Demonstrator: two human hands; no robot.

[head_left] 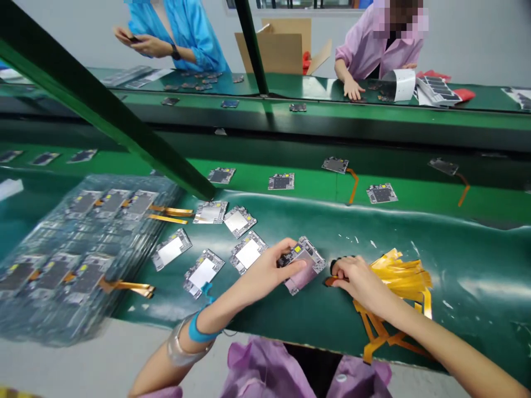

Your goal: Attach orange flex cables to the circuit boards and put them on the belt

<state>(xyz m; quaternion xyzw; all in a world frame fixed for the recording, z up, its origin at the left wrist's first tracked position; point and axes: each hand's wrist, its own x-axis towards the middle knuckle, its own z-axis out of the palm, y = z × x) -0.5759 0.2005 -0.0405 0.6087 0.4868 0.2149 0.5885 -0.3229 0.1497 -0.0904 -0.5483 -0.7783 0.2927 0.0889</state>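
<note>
My left hand [280,267] is closed around a circuit board [306,267] with a shiny metal shield and a small yellow patch, tilted above the green mat. Just to its right, my right hand [357,279] pinches the dark end of an orange flex cable [332,281], apart from the board. A fanned pile of orange flex cables [400,276] lies beside and partly under my right wrist. Left of my left hand, several circuit boards with silvery shields [249,252] lie loose on the mat. A blue wrist strap [199,330] circles my left wrist.
Clear plastic trays [53,232] holding boards with cables are stacked at left. A green post [124,121] slants across the left side. Boards [281,181] lie along the green conveyor [249,193] beyond the mat. Two co-workers sit opposite, near a cardboard box [274,52].
</note>
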